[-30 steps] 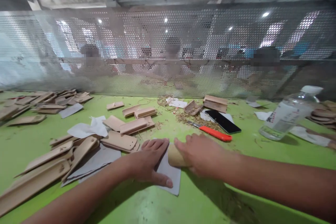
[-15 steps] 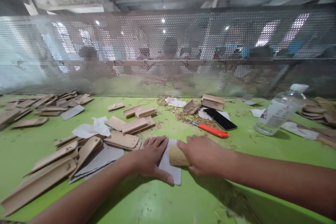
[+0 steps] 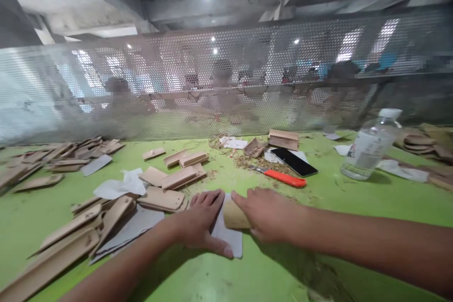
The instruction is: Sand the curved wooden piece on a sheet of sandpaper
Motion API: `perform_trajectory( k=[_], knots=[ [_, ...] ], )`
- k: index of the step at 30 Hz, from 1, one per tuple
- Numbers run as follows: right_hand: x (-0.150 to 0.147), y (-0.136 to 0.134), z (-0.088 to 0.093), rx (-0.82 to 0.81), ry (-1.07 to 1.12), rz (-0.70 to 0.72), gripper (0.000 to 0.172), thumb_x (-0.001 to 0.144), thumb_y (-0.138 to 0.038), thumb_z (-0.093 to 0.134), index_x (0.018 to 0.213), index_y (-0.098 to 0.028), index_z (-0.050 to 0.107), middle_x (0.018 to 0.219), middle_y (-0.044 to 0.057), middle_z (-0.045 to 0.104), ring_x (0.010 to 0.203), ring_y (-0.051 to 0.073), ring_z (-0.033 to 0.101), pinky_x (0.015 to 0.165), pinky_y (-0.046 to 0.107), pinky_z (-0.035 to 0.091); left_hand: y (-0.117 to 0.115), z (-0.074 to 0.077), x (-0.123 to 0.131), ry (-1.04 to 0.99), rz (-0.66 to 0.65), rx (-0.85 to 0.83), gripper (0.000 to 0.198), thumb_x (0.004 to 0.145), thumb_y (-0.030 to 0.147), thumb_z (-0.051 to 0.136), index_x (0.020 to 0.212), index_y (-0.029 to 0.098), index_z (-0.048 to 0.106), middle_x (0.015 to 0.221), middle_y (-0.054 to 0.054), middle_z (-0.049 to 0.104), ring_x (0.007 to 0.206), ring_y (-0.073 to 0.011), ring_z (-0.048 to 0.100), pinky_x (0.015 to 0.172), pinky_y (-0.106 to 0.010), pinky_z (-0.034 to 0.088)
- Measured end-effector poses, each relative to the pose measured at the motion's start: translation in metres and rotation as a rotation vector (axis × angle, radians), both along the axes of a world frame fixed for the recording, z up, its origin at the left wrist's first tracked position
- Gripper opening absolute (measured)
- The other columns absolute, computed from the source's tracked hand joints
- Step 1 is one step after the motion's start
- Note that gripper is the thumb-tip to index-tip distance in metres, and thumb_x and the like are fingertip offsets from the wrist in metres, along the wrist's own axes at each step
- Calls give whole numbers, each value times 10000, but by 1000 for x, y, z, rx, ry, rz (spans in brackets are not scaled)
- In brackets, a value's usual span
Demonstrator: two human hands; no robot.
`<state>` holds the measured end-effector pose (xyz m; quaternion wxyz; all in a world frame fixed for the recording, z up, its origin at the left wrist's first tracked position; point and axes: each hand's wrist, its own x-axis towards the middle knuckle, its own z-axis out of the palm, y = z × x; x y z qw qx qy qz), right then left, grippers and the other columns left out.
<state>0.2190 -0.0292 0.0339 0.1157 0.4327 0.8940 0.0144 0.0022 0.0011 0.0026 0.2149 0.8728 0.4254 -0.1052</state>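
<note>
A: What's your left hand [image 3: 198, 224] doing?
B: From my remote seat, I have it open, fingers and thumb spread over a white paper sheet [image 3: 233, 243] on the green desk [image 3: 198, 276].
A: And the right hand [image 3: 268, 216]?
B: I'm gripping a curved wooden piece [image 3: 233, 215] with it, from above. The piece's left end lies over the paper, near my left thumb.
A: Anything close?
B: I see an orange-handled knife [image 3: 285, 178] beyond my right hand, and a black phone [image 3: 295, 161] just past it.
</note>
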Motion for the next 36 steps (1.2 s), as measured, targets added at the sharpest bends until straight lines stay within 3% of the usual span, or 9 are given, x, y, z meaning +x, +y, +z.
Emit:
perform_trajectory(
  k=[3, 10, 15, 19, 23, 27, 32, 36],
  knots=[
    [4, 0, -3, -20, 14, 47, 900, 747, -286, 777, 1566, -141, 434, 1050, 221, 761, 873, 413, 750, 688, 436, 549, -1, 2, 2, 6, -1, -18, 1377, 727, 890, 658, 1686, 122, 37, 1728, -228, 27, 1573, -474, 18, 1230, -655, 105],
    [10, 8, -3, -12, 9, 42, 850, 748, -276, 757, 1540, -143, 480, 1028, 228, 761, 872, 420, 752, 678, 433, 542, -3, 2, 3, 12, 10, -32, 1397, 743, 872, 656, 1676, 78, -15, 1716, -257, -20, 1569, -481, -13, 1224, -663, 112],
    [9, 0, -5, -2, 10, -1, 877, 768, -243, 725, 1583, -124, 425, 1062, 253, 749, 906, 431, 743, 684, 435, 527, -4, 1, 3, 7, 6, -22, 1396, 740, 849, 680, 1674, 65, 0, 1707, -276, -14, 1566, -491, -1, 1220, -667, 117],
    [8, -3, -7, -22, 21, 11, 880, 740, -265, 744, 1566, -168, 456, 1048, 211, 757, 883, 404, 745, 682, 413, 521, -3, -1, 2, 15, -18, -31, 1407, 732, 848, 686, 1674, 65, -7, 1705, -267, -36, 1566, -483, -27, 1224, -665, 96],
    [10, -1, -8, 7, 23, -24, 866, 773, -225, 710, 1584, -130, 424, 1083, 252, 746, 946, 431, 736, 717, 442, 527, -3, -1, 0, 30, -25, -35, 1424, 733, 846, 684, 1667, 47, -37, 1705, -259, -65, 1569, -465, -50, 1233, -649, 66],
    [13, 1, -11, -22, 44, -16, 886, 747, -243, 742, 1578, -183, 442, 1078, 212, 755, 933, 408, 738, 735, 437, 538, -3, 0, 1, 31, -30, -45, 1418, 736, 848, 675, 1667, 46, -31, 1706, -254, -67, 1569, -461, -57, 1238, -640, 67],
    [17, 30, -8, 28, 132, -161, 890, 724, -97, 716, 1572, -104, 444, 1118, 288, 722, 1046, 481, 686, 834, 536, 503, -3, 3, 1, 34, -20, -54, 1426, 724, 874, 656, 1671, 61, -35, 1705, -252, -78, 1562, -491, -48, 1219, -680, 96],
    [18, 29, 0, 8, 384, -254, 896, 769, -190, 709, 1592, -133, 359, 1308, 276, 637, 1184, 451, 603, 950, 543, 445, -2, 1, -2, 13, -33, -46, 1412, 719, 894, 646, 1675, 61, 24, 1716, -270, 15, 1564, -502, -9, 1223, -674, 85]
  ],
)
